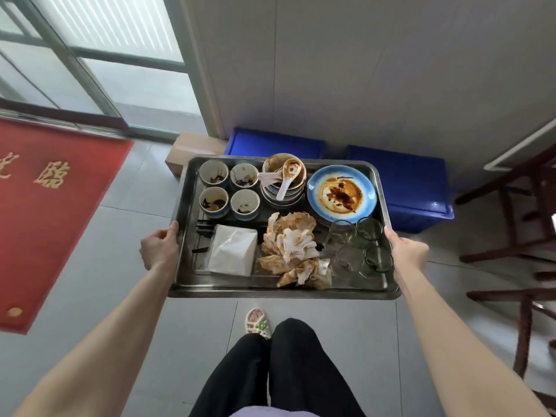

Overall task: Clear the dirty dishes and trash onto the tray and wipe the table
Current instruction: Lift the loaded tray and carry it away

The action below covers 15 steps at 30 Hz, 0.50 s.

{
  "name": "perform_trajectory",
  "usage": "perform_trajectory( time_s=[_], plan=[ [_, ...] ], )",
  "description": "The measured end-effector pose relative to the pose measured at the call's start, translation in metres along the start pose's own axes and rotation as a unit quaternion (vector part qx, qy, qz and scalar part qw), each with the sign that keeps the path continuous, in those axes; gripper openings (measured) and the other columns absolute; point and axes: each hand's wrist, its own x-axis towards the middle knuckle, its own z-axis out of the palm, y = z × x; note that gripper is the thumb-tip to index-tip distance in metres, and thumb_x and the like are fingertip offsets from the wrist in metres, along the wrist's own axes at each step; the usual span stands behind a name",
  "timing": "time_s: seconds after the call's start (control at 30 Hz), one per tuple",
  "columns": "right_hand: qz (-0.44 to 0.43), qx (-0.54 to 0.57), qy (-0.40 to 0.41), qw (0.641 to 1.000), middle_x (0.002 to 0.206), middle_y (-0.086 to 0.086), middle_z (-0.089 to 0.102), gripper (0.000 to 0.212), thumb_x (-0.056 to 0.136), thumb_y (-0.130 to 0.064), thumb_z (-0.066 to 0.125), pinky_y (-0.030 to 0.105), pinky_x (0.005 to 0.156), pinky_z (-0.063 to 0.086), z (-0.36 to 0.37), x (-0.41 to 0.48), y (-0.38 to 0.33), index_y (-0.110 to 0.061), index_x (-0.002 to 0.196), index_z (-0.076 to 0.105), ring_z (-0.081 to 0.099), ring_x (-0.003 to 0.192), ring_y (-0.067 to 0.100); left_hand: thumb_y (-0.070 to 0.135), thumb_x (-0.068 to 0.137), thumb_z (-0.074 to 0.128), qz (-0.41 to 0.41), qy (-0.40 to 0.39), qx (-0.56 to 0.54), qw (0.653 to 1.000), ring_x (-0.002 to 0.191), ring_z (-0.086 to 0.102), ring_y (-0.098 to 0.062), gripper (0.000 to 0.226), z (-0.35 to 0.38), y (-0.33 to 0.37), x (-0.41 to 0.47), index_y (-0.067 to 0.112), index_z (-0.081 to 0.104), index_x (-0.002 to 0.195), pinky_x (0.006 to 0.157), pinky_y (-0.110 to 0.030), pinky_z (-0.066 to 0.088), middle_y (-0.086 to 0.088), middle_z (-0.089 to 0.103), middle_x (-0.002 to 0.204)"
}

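Note:
I hold a metal tray (270, 291) in the air over the floor. My left hand (159, 249) grips its left rim and my right hand (406, 251) grips its right rim. On it stand several dirty small cups (214, 173), a stack of bowls (284, 179) with white spoons, and a blue plate (341, 194) smeared with sauce. Crumpled stained napkins (293, 251) lie in the middle, a white tissue pack (233, 254) to their left, black chopsticks (204, 228) beside it. Several clear glasses (358, 248) stand at the right.
Two blue plastic crates (400, 182) and a cardboard box (189, 150) sit on the floor against the wall ahead. A red doormat (51, 212) lies at the left by a glass door. Dark wooden chairs (523, 236) stand at the right. My legs and a sandal (257, 323) show below.

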Motion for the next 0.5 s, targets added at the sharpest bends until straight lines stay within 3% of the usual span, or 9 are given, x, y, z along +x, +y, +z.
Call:
perform_trajectory(
  time_s=[0.13, 0.27, 0.5],
  plan=[
    [0.015, -0.008, 0.013, 1.000, 0.055, -0.001, 0.059, 0.039, 0.076, -0.036, 0.078, 0.033, 0.064, 0.047, 0.056, 0.038, -0.036, -0.010, 0.052, 0.062, 0.056, 0.060, 0.021, 0.043, 0.089, 0.064, 0.002, -0.013, 0.009, 1.000, 0.061, 0.052, -0.023, 0.043, 0.040, 0.043, 0.065, 0.013, 0.058, 0.059, 0.065, -0.031, 0.038, 0.000, 0.056, 0.057],
    [0.013, -0.031, 0.030, 0.999, 0.056, 0.000, 0.060, 0.041, 0.077, -0.039, 0.076, 0.038, 0.071, 0.048, 0.104, 0.079, -0.067, -0.010, 0.052, 0.061, 0.058, 0.064, 0.024, 0.042, 0.090, 0.063, 0.007, -0.028, 0.015, 0.999, 0.068, 0.057, -0.025, 0.037, 0.084, 0.076, 0.115, 0.011, 0.063, 0.070, 0.068, -0.032, 0.040, -0.002, 0.060, 0.064],
    [0.010, -0.019, 0.047, 0.999, 0.045, -0.001, 0.043, 0.051, 0.080, -0.034, 0.075, 0.029, 0.049, 0.035, 0.195, 0.161, -0.099, -0.007, 0.046, 0.048, 0.037, 0.044, 0.015, 0.045, 0.090, 0.061, 0.031, -0.038, 0.028, 0.998, 0.079, 0.062, -0.033, 0.042, 0.182, 0.116, 0.210, 0.004, 0.071, 0.086, 0.077, -0.038, 0.050, -0.013, 0.068, 0.083]
  ],
)
